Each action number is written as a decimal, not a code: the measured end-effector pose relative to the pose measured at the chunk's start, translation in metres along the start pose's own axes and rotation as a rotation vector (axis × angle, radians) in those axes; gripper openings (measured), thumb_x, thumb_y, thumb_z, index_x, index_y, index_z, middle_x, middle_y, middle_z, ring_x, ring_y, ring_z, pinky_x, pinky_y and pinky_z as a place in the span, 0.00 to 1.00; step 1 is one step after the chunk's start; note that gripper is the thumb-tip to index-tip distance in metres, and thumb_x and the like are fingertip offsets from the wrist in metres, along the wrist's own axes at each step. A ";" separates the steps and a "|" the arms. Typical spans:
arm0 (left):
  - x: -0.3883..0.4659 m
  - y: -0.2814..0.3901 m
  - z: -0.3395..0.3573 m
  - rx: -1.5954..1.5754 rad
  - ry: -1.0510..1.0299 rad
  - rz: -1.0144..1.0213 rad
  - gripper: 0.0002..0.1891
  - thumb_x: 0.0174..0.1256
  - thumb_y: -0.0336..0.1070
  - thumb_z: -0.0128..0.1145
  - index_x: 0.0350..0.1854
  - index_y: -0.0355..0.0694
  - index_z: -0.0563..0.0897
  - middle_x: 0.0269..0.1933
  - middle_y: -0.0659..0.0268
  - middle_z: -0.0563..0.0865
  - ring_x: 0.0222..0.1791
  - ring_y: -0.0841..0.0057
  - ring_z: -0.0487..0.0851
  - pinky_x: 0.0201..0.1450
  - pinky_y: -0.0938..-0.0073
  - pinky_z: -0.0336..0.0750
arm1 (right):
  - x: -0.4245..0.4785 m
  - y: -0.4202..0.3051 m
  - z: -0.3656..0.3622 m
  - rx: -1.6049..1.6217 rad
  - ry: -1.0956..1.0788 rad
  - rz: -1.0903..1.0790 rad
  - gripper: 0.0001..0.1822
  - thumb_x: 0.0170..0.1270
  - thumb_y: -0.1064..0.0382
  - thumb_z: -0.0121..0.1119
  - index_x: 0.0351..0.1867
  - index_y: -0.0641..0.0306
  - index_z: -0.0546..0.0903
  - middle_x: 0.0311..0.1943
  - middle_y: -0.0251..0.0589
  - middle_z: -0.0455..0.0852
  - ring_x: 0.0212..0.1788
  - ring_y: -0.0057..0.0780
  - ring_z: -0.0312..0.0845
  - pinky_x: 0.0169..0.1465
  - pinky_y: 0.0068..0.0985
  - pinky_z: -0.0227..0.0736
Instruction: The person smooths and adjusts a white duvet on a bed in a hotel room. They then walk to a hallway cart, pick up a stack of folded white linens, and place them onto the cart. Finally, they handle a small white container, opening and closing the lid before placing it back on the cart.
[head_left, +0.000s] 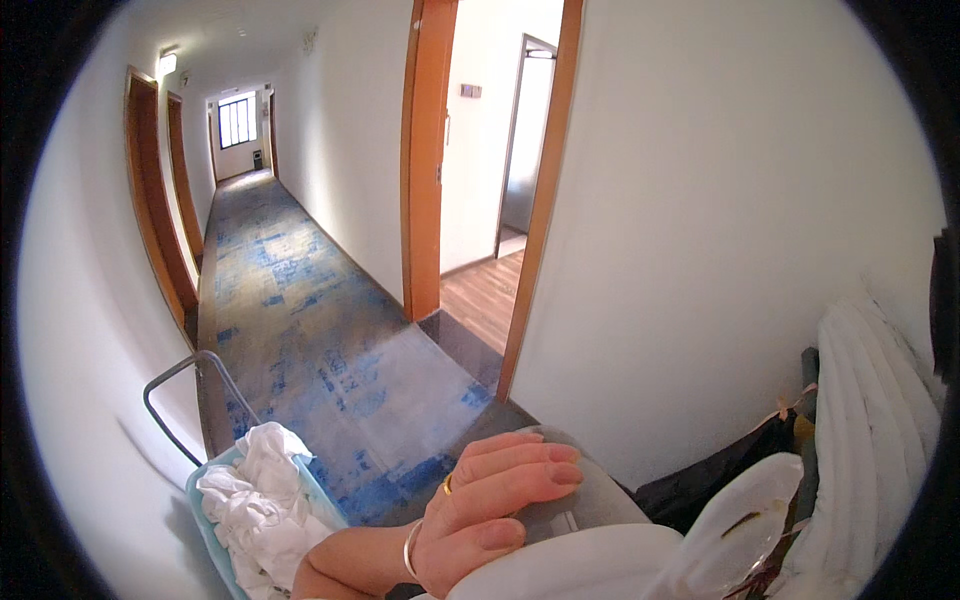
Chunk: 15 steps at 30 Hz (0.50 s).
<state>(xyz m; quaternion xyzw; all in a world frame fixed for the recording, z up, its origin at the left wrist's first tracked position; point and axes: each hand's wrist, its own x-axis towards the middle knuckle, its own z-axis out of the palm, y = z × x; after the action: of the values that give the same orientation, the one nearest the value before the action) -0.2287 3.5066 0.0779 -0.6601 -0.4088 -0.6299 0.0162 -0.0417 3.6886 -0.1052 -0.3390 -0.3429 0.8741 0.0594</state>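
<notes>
My left hand (487, 495) reaches in from the bottom left, palm down, with a gold ring on one finger and a silver-coloured bangle on the wrist. Its fingers lie over a rounded, greyish translucent object (600, 487). The thumb is close to a smooth white object (585, 559) just below. Whether the hand grips or only rests on these is unclear, since the palm side is hidden. To the right of it stands a glossy white oval piece (742, 517) with a dark mark, possibly plastic-wrapped. My right hand is out of view.
A light-blue bin (196, 517) with a bent metal handle (161, 379) holds crumpled white cloth (262, 502). At right are a white layered stack (862, 442) and a black bag-like item (712, 465). A patterned carpet corridor (300, 300) passes an open doorway with a wooden frame (536, 225).
</notes>
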 end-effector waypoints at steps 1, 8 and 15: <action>0.003 0.003 -0.001 -0.005 -0.008 0.013 0.21 0.64 0.44 0.31 0.42 0.34 0.74 0.48 0.51 0.76 0.56 0.57 0.69 0.61 0.54 0.54 | -0.002 0.007 -0.012 -0.065 -0.006 -0.045 0.24 0.60 0.62 0.50 0.58 0.57 0.60 0.29 0.44 0.78 0.25 0.30 0.75 0.26 0.27 0.73; 0.035 0.042 0.025 0.163 0.073 0.059 0.23 0.68 0.46 0.24 0.42 0.34 0.72 0.48 0.52 0.75 0.56 0.58 0.69 0.62 0.55 0.54 | -0.015 0.017 -0.043 -0.215 -0.002 -0.158 0.24 0.61 0.65 0.50 0.59 0.60 0.60 0.32 0.43 0.79 0.28 0.28 0.75 0.28 0.25 0.72; 0.042 0.036 0.036 0.210 0.102 0.197 0.22 0.69 0.46 0.21 0.43 0.37 0.70 0.48 0.53 0.74 0.54 0.61 0.70 0.62 0.56 0.55 | 0.090 0.105 -0.139 -0.576 0.031 -0.236 0.21 0.62 0.64 0.49 0.57 0.59 0.62 0.32 0.41 0.78 0.26 0.26 0.74 0.26 0.23 0.71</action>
<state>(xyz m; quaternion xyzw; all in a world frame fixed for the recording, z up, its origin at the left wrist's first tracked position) -0.1847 3.5236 0.1243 -0.6587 -0.4044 -0.6120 0.1675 -0.0086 3.7166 -0.2964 -0.3129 -0.6124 0.7229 0.0671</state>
